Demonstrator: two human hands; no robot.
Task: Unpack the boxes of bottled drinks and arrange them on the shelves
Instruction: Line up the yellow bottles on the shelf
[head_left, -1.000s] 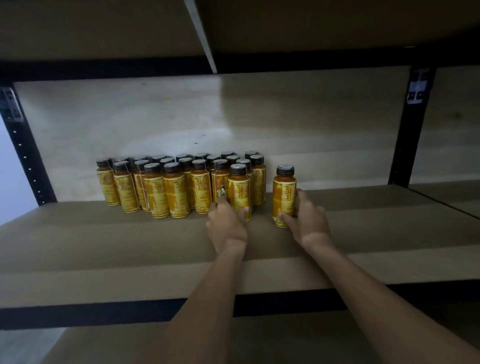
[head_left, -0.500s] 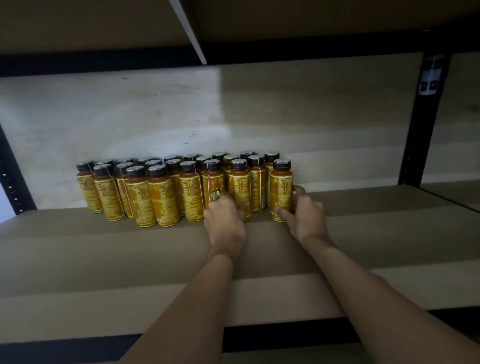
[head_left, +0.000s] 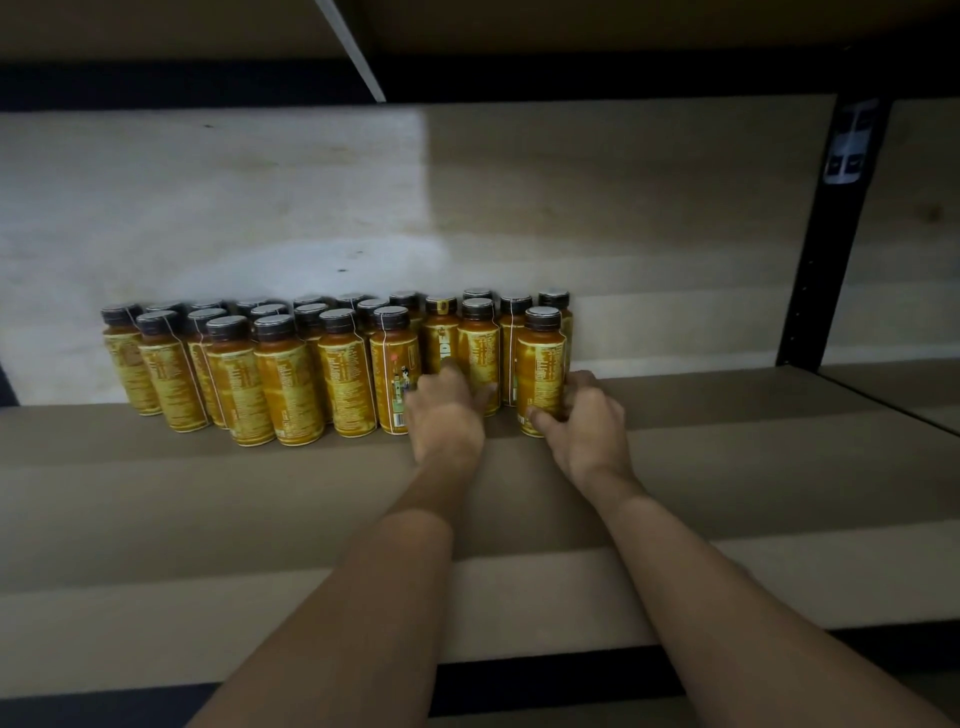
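Both bare hands reach onto a brown shelf board (head_left: 208, 519), at the right end of a cluster of bottled drinks (head_left: 291, 374): orange-yellow labels, dark caps, upright, packed in rows toward the back panel (head_left: 623, 208).

Right hand (head_left: 587, 421): wrapped around the lower body of the rightmost front bottle (head_left: 540, 364). Thumb on the near-left base, fingers curled behind its right side. Partly closed grasp on that bottle. The bottle stands upright on the shelf, just beside its neighbours at the cluster's right edge.

Left hand (head_left: 447, 410): back of hand up, fingers bent forward onto the lower part of the front-row bottle (head_left: 480, 353) to the left of the grasped one, also touching the illustrated-label bottle (head_left: 397, 374). Fingertips are hidden behind the hand, blurred; cannot tell whether it grips or only presses.

Small gap on the shelf between the two hands. Forearms bare, coming in from bottom of view.

Black upright post (head_left: 836, 234) right of the cluster, well apart. Upper shelf underside (head_left: 571, 31) overhead, dim lighting.
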